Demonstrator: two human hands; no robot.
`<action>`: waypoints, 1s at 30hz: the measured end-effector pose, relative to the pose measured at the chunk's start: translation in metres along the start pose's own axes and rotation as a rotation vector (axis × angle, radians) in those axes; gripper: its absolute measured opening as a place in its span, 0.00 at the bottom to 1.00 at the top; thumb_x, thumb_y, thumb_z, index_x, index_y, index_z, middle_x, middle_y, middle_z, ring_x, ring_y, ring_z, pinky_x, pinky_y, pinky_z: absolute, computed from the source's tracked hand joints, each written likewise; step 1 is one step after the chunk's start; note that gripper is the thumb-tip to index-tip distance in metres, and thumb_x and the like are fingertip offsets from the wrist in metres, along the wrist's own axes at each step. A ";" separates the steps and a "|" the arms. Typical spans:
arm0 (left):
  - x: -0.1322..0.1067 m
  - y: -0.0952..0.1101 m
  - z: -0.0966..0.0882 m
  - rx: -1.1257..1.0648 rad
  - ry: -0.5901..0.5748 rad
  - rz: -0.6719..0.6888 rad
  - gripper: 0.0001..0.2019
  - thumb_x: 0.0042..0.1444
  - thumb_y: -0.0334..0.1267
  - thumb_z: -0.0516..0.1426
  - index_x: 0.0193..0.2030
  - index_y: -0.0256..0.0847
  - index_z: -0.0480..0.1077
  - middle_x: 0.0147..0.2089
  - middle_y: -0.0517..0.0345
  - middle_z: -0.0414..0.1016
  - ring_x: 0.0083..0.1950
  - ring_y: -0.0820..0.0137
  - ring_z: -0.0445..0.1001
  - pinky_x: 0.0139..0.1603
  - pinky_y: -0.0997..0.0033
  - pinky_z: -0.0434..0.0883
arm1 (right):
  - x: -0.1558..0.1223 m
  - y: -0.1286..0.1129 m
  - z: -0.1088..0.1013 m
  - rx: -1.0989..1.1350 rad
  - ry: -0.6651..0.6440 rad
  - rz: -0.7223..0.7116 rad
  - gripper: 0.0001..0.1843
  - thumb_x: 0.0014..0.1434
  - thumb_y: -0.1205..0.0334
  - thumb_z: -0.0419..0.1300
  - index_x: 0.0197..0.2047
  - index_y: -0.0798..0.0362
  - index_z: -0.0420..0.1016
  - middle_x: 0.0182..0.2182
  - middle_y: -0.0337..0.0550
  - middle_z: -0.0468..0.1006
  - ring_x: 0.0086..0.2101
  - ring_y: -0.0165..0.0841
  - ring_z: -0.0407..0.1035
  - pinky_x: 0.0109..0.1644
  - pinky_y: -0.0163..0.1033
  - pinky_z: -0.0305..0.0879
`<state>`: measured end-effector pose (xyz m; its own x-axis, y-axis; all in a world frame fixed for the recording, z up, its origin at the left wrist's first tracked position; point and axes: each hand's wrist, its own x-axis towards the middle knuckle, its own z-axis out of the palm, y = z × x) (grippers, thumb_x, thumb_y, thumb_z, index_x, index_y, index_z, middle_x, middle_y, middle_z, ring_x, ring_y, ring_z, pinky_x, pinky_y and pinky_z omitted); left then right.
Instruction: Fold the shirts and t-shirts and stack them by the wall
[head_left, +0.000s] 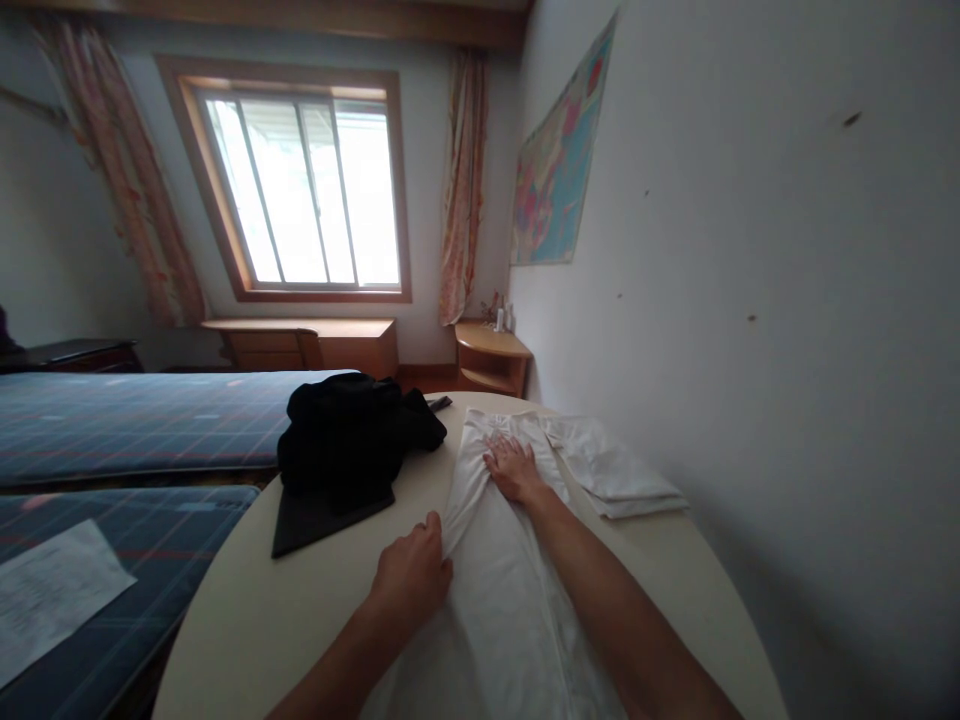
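White trousers [502,600] lie lengthwise on a round cream table [315,620], their gathered waistband at the far end and their lower part running out of the picture towards me. My left hand [415,565] is closed on their left edge, thumb uppermost, pinching the cloth. Higher up, near the waistband, my right hand [514,468] rests flat on the fabric with its fingers spread. Creases run through the cloth between the two hands. A folded white garment [611,465] lies just right of the waistband.
A heap of black clothing [352,435] sits on the table's left, over a dark flat piece [330,520]. Plaid mattresses [150,420] flank the table, one bearing a paper sheet [60,590]. The white wall [787,400] stands close on the right. A small corner shelf [491,340] stands beyond.
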<state>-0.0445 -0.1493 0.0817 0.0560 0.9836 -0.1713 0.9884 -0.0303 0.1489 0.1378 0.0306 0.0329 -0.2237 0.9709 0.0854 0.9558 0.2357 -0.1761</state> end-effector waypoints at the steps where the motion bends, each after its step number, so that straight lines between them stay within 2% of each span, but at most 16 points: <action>1: -0.001 -0.001 -0.001 0.013 -0.014 0.004 0.22 0.61 0.36 0.51 0.62 0.32 0.58 0.53 0.39 0.74 0.51 0.52 0.75 0.47 0.59 0.69 | -0.005 -0.001 -0.002 -0.009 0.031 -0.030 0.30 0.70 0.47 0.37 0.70 0.46 0.54 0.71 0.42 0.48 0.69 0.42 0.39 0.69 0.56 0.30; 5: -0.004 -0.007 -0.005 0.049 -0.035 0.036 0.20 0.61 0.36 0.51 0.59 0.33 0.62 0.50 0.38 0.76 0.51 0.50 0.76 0.47 0.58 0.69 | -0.033 -0.003 -0.010 -0.025 0.099 -0.132 0.27 0.70 0.49 0.40 0.66 0.47 0.61 0.69 0.44 0.53 0.68 0.41 0.44 0.69 0.57 0.34; 9: -0.008 -0.008 -0.010 -0.001 -0.021 0.061 0.13 0.59 0.32 0.53 0.51 0.36 0.66 0.47 0.43 0.77 0.49 0.54 0.77 0.45 0.62 0.68 | -0.067 0.002 -0.017 -0.006 0.034 -0.171 0.27 0.69 0.49 0.43 0.67 0.47 0.59 0.69 0.46 0.54 0.67 0.42 0.46 0.69 0.59 0.35; 11: -0.008 -0.007 -0.013 -0.066 0.030 0.083 0.10 0.59 0.31 0.54 0.47 0.38 0.67 0.45 0.46 0.78 0.48 0.57 0.77 0.45 0.65 0.67 | -0.082 0.007 -0.018 0.023 -0.030 -0.170 0.28 0.69 0.48 0.44 0.68 0.46 0.57 0.69 0.47 0.54 0.68 0.43 0.45 0.69 0.60 0.35; 13: -0.008 -0.006 -0.014 -0.188 0.095 0.125 0.07 0.59 0.33 0.56 0.44 0.40 0.67 0.40 0.51 0.78 0.44 0.61 0.77 0.43 0.68 0.67 | -0.094 0.012 -0.018 0.065 -0.088 -0.170 0.29 0.69 0.47 0.44 0.70 0.46 0.55 0.69 0.47 0.54 0.68 0.43 0.44 0.69 0.58 0.35; 15: -0.005 -0.004 -0.012 -0.401 0.097 0.194 0.06 0.60 0.39 0.55 0.42 0.41 0.65 0.37 0.57 0.77 0.34 0.67 0.77 0.36 0.71 0.68 | -0.102 0.016 -0.016 0.105 -0.120 -0.175 0.31 0.68 0.46 0.44 0.70 0.47 0.55 0.69 0.47 0.53 0.68 0.43 0.43 0.70 0.56 0.36; 17: -0.002 -0.004 -0.007 -0.632 0.030 0.272 0.10 0.61 0.45 0.53 0.43 0.42 0.63 0.36 0.60 0.76 0.25 0.73 0.73 0.28 0.74 0.66 | -0.107 0.018 -0.013 0.135 -0.127 -0.178 0.32 0.68 0.45 0.45 0.70 0.47 0.55 0.70 0.46 0.50 0.69 0.44 0.40 0.70 0.55 0.36; 19: 0.002 -0.005 -0.001 -0.747 -0.059 0.330 0.13 0.61 0.49 0.52 0.45 0.42 0.62 0.37 0.60 0.75 0.21 0.75 0.71 0.24 0.75 0.64 | -0.111 0.019 -0.013 0.151 -0.125 -0.193 0.32 0.67 0.44 0.45 0.70 0.46 0.55 0.70 0.45 0.49 0.69 0.44 0.38 0.70 0.56 0.34; 21: 0.003 -0.006 0.003 -0.682 -0.069 0.344 0.14 0.60 0.49 0.53 0.46 0.42 0.64 0.37 0.60 0.76 0.24 0.73 0.73 0.26 0.74 0.65 | -0.115 0.018 -0.015 0.156 -0.123 -0.223 0.32 0.66 0.43 0.47 0.70 0.45 0.55 0.70 0.44 0.50 0.69 0.44 0.38 0.70 0.58 0.32; 25: -0.003 -0.004 0.000 -0.347 0.073 0.277 0.18 0.55 0.53 0.57 0.45 0.43 0.68 0.36 0.58 0.78 0.38 0.64 0.77 0.39 0.69 0.66 | -0.126 0.014 -0.025 0.134 -0.117 -0.298 0.33 0.64 0.42 0.51 0.68 0.45 0.59 0.69 0.46 0.53 0.69 0.45 0.39 0.70 0.59 0.28; 28: -0.011 0.001 -0.003 -0.208 0.064 0.249 0.22 0.49 0.56 0.60 0.44 0.43 0.68 0.40 0.55 0.78 0.41 0.60 0.77 0.40 0.67 0.66 | -0.139 0.008 -0.033 0.147 -0.146 -0.353 0.37 0.60 0.37 0.54 0.68 0.44 0.59 0.69 0.45 0.53 0.69 0.46 0.40 0.70 0.59 0.27; 30: -0.014 0.001 -0.003 -0.142 0.049 0.240 0.21 0.48 0.53 0.62 0.44 0.42 0.68 0.43 0.53 0.78 0.42 0.60 0.77 0.40 0.67 0.66 | -0.146 0.004 -0.035 0.170 -0.213 -0.387 0.43 0.57 0.32 0.55 0.70 0.43 0.55 0.70 0.46 0.50 0.69 0.48 0.39 0.70 0.60 0.28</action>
<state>-0.0444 -0.1621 0.0873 0.2753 0.9590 -0.0679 0.9179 -0.2412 0.3151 0.1807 -0.1117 0.0539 -0.6081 0.7935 -0.0234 0.7538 0.5679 -0.3307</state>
